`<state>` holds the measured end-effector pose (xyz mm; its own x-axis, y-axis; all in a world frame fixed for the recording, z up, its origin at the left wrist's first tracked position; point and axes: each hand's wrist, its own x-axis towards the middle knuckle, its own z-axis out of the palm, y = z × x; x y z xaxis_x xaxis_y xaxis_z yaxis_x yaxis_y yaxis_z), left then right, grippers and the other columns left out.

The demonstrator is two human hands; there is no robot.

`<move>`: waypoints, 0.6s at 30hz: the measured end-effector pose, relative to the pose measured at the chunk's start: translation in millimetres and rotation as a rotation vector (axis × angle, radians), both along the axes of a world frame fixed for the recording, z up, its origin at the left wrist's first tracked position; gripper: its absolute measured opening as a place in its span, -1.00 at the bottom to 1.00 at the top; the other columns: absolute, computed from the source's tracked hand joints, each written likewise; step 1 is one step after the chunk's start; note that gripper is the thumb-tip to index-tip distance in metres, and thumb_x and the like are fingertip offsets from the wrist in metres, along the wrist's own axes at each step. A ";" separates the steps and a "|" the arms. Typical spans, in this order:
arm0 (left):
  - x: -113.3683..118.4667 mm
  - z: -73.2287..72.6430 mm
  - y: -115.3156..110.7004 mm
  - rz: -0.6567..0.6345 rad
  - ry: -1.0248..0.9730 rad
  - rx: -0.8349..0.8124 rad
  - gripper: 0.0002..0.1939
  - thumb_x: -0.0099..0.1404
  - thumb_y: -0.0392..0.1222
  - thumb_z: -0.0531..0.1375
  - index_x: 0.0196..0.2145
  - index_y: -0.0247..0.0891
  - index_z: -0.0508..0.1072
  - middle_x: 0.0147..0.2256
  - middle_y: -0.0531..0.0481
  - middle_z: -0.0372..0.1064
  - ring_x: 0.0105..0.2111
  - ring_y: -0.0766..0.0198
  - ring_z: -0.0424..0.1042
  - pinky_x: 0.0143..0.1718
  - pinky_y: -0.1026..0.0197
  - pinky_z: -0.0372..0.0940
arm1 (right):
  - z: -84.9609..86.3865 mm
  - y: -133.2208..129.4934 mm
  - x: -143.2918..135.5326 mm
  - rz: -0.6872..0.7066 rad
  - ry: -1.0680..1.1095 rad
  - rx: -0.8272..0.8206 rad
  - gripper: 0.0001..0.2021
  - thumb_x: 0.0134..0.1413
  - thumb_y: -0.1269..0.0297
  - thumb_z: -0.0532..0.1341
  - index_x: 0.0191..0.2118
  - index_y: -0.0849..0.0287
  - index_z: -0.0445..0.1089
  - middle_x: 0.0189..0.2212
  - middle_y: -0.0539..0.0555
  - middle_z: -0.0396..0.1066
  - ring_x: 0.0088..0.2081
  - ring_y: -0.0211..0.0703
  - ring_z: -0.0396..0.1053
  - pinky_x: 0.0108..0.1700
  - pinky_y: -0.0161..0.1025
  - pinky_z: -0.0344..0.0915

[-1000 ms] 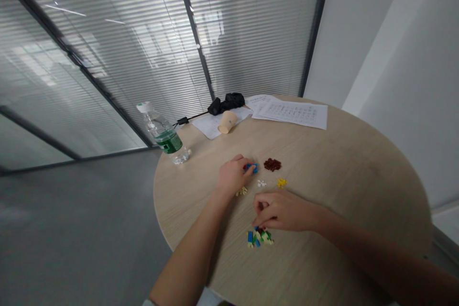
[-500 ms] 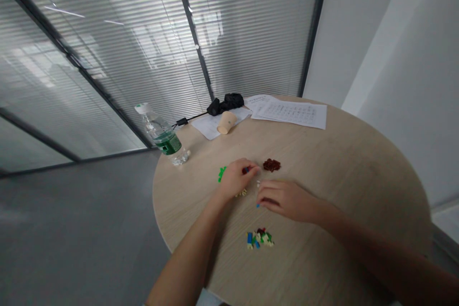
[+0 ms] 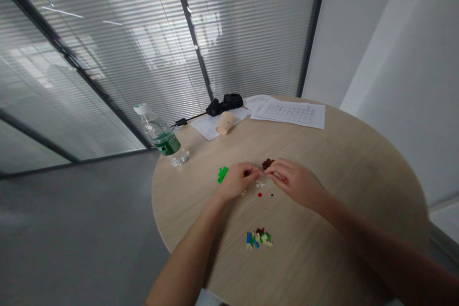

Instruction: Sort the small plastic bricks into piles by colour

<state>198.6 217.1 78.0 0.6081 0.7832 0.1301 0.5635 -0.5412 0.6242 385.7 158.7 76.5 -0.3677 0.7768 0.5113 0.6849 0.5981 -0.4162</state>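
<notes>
My left hand (image 3: 237, 180) curls over the table with thumb and fingers closed; a small dark red bit shows between them, too small to name. Just right of it, my right hand (image 3: 294, 182) has its fingertips pinched together, and what they hold cannot be made out. Behind the right fingertips lies a pile of brown toy bricks (image 3: 267, 164), partly covered. Green bricks (image 3: 222, 174) sit left of my left hand. Below the fingers are small white pieces (image 3: 260, 184), a red piece (image 3: 260, 195), a tiny dark piece (image 3: 272, 194) and cream pieces (image 3: 244, 193).
Nearer me on the round table (image 3: 366, 167) lies a mixed pile of bricks (image 3: 258, 238). A water bottle (image 3: 167, 141) stands at the left edge. At the back are a tipped paper cup (image 3: 225, 123), a black bundle (image 3: 229, 102) and printed sheets (image 3: 294, 114).
My right hand has moved away from me to the brown pile, uncovering the red and dark pieces. The blue piece at its fingertips no longer shows. My left hand has barely shifted.
</notes>
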 end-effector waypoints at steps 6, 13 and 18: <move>-10.7 -5.5 10.5 0.339 0.345 0.334 -0.74 0.29 -0.08 0.02 -0.23 -0.10 0.49 -0.31 0.04 0.38 -0.40 0.34 0.34 -0.47 0.32 0.05 | -0.6 -1.2 -1.3 -0.031 0.002 0.023 -0.85 0.12 0.41 0.07 -0.23 0.20 0.36 -0.30 0.09 0.40 -0.24 -0.19 0.35 -0.18 -0.27 0.27; -6.2 -7.1 9.6 0.345 0.516 0.308 -0.71 0.31 -0.04 -0.02 -0.16 -0.01 0.46 -0.26 0.05 0.36 -0.36 0.31 0.37 -0.46 0.30 0.07 | -5.4 -2.0 -4.8 -0.014 -0.068 -0.018 -0.83 0.12 0.41 0.07 -0.24 0.19 0.39 -0.31 0.08 0.41 -0.27 -0.20 0.36 -0.22 -0.28 0.26; -6.2 -6.3 9.4 0.331 0.531 0.298 -0.70 0.31 -0.04 -0.02 -0.11 0.01 0.44 -0.22 0.05 0.35 -0.36 0.32 0.37 -0.45 0.30 0.09 | -7.3 -6.9 -7.8 0.228 -0.159 -0.121 -0.84 0.10 0.40 0.10 -0.27 0.18 0.43 -0.31 0.06 0.42 -0.27 -0.22 0.35 -0.21 -0.30 0.24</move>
